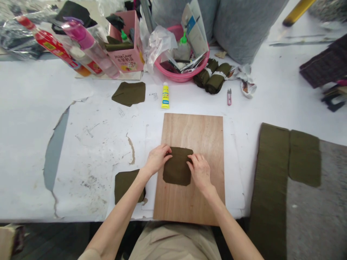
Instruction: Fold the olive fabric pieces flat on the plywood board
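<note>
A small olive-green fabric piece (176, 168) lies on a wooden board (193, 133) in front of me. My left hand (156, 157) pinches its upper left corner, fingers curled on the cloth. Pressing on the upper right edge is my right hand (200, 169), fingers bent and together. A second olive piece (125, 182) lies just left of the board, partly under my left forearm. Farther back sits another olive piece (130, 93).
A yellow glue tube (165, 95) and small red snips (229, 96) lie behind the board. A pink basin (182, 75), a pink box (128, 54), bottles (89, 47) and rolled olive fabric (214, 77) crowd the back. Long olive strips (273, 173) lie at right.
</note>
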`<control>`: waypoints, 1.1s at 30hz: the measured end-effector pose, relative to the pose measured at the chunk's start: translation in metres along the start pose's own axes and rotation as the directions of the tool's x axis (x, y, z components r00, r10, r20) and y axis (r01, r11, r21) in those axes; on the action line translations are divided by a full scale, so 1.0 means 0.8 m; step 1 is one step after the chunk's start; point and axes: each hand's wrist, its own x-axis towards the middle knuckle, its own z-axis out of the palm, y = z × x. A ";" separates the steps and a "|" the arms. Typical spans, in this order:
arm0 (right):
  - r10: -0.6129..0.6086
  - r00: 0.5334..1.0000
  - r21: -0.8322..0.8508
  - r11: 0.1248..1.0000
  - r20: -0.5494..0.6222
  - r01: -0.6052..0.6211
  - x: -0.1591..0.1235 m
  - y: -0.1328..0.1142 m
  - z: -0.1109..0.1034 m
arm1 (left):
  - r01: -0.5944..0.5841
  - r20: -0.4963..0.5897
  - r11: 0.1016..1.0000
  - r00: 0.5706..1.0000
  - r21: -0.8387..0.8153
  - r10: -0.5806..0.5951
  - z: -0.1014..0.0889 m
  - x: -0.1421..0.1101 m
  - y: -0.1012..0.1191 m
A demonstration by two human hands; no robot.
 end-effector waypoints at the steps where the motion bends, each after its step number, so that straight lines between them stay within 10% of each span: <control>1: 0.007 1.000 -0.015 1.000 0.002 -0.007 0.003 0.002 0.001 | -0.004 0.008 1.000 1.000 0.010 0.004 0.000 0.001 0.000; 15: -0.068 0.993 -0.055 0.996 0.097 0.074 0.020 0.005 -0.004 | -0.044 0.084 0.997 0.996 0.062 0.038 -0.006 0.002 0.003; 33: 0.107 0.994 -0.009 0.994 0.020 -0.107 0.014 0.009 0.008 | 0.143 -0.064 0.987 0.987 -0.079 -0.149 0.011 -0.010 0.002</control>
